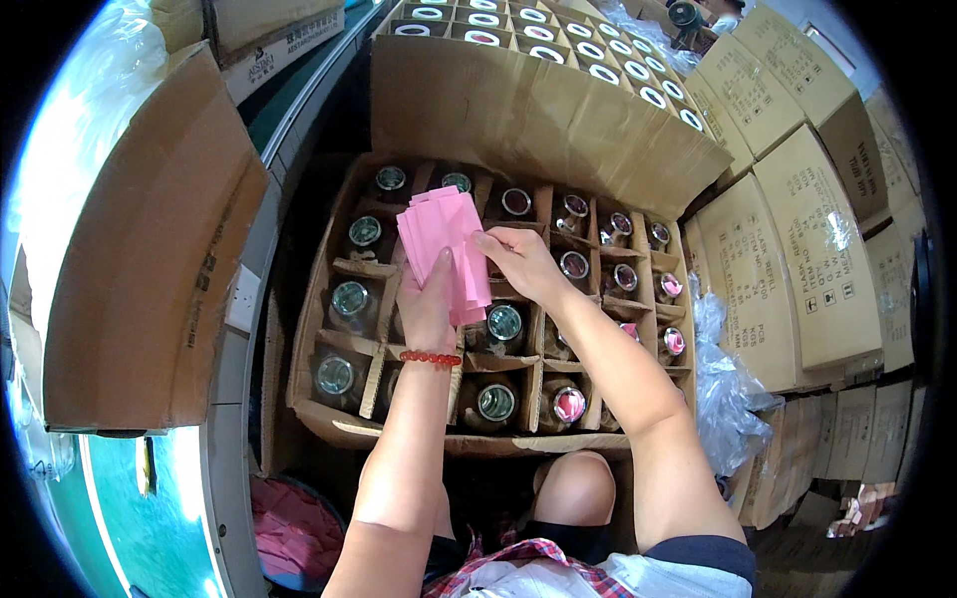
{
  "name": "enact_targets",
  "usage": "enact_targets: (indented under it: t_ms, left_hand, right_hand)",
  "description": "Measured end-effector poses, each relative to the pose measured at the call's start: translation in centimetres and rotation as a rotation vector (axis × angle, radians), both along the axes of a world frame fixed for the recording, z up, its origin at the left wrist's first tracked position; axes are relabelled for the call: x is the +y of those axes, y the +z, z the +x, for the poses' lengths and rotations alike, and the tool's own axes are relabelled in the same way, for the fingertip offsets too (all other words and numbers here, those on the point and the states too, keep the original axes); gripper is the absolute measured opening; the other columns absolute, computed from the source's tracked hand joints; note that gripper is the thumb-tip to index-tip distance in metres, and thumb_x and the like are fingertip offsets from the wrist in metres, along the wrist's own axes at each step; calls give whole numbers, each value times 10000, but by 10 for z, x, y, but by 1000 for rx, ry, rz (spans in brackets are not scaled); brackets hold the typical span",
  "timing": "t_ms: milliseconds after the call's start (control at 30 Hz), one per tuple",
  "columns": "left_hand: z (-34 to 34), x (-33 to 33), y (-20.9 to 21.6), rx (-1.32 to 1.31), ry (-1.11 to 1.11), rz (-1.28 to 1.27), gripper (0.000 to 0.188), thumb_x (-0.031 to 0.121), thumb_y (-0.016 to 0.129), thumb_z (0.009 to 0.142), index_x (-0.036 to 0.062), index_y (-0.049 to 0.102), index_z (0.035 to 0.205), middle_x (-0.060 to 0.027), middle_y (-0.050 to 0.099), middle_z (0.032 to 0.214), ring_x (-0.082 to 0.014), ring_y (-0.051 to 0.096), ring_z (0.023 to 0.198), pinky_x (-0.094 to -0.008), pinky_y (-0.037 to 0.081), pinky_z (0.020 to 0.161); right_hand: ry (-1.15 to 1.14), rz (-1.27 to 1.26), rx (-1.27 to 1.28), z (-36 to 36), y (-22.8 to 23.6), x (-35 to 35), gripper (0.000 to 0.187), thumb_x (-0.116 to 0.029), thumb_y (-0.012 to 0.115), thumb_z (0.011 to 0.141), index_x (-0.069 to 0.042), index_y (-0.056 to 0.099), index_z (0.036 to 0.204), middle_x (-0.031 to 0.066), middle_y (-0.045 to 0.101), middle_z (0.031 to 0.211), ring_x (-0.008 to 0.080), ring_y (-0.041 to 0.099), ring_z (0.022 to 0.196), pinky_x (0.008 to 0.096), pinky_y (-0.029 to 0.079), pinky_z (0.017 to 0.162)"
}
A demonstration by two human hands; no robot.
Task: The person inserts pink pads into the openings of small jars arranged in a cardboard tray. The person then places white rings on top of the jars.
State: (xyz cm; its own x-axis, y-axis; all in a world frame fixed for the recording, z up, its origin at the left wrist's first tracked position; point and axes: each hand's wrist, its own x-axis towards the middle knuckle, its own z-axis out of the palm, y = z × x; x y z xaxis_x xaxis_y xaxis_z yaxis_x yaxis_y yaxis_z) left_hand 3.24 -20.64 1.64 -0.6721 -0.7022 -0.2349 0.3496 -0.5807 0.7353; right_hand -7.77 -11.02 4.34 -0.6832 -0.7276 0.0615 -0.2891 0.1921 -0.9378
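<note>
My left hand (427,307), a red beaded bracelet at its wrist, grips a fanned stack of pink paper slips (439,231). The fingers of my right hand (525,263) pinch the right edge of that stack; whether a single slip is separated there, I cannot tell. Both hands are above an open carton (469,444) split into cells by cardboard dividers. Round-mouthed glass flasks (350,299) stand upright in the cells. Pink paper shows in the mouths of several, among them a front flask (568,405) and others along the right side. My hands and the slips hide some middle cells.
Behind a raised cardboard flap (538,115), another divided carton holds white-rimmed flasks (604,74). Closed cartons (812,249) are stacked at right, beside clear plastic wrap (723,399). A tub of pink paper (294,528) sits at lower left, below a large cardboard piece (150,269).
</note>
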Motion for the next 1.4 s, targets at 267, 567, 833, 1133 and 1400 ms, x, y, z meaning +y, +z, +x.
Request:
enact_targets:
  t_ms: [267, 567, 833, 1133, 1400]
  left_hand:
    - [7, -10, -6, -34, 99, 97, 357, 160, 636, 883, -10, 539, 1181, -88, 609, 1109, -169, 592, 999, -285, 491, 825]
    - [19, -25, 15, 27, 171, 160, 443, 140, 640, 862, 29, 492, 1265, -94, 572, 1174, -210, 583, 1030, -348, 510, 825]
    - [18, -30, 12, 26, 162, 212, 438, 125, 657, 849, 30, 507, 1248, -90, 577, 1163, -208, 580, 1030, -355, 500, 836]
    - [16, -25, 10, 22, 142, 185, 430, 117, 666, 841, 22, 519, 1234, -84, 586, 1152, -194, 572, 1037, -340, 482, 864]
    - [15, -23, 7, 14, 76, 159, 378, 119, 656, 858, 3, 535, 1196, -81, 610, 1110, -171, 596, 986, -294, 483, 830]
  right_hand:
    - [-147, 32, 57, -16, 27, 13, 227, -183, 614, 906, 28, 663, 971, -1, 626, 753, 61, 531, 681, 230, 447, 629]
    - [-204, 140, 595, -58, -28, 31, 174, -11, 646, 767, 9, 598, 933, 148, 644, 896, 266, 637, 819, 350, 493, 709]
    - [75, 556, 998, -39, -46, 41, 236, -146, 595, 782, -100, 608, 1013, 79, 653, 950, 310, 562, 1047, 500, 323, 961]
    - [-142, 439, 1099, -32, -31, 32, 202, -274, 559, 880, -117, 634, 983, 49, 659, 965, 250, 579, 996, 503, 297, 998]
    - [-146, 427, 989, -29, -44, 27, 297, -359, 528, 892, -121, 705, 888, 58, 687, 850, 225, 607, 925, 480, 340, 969]
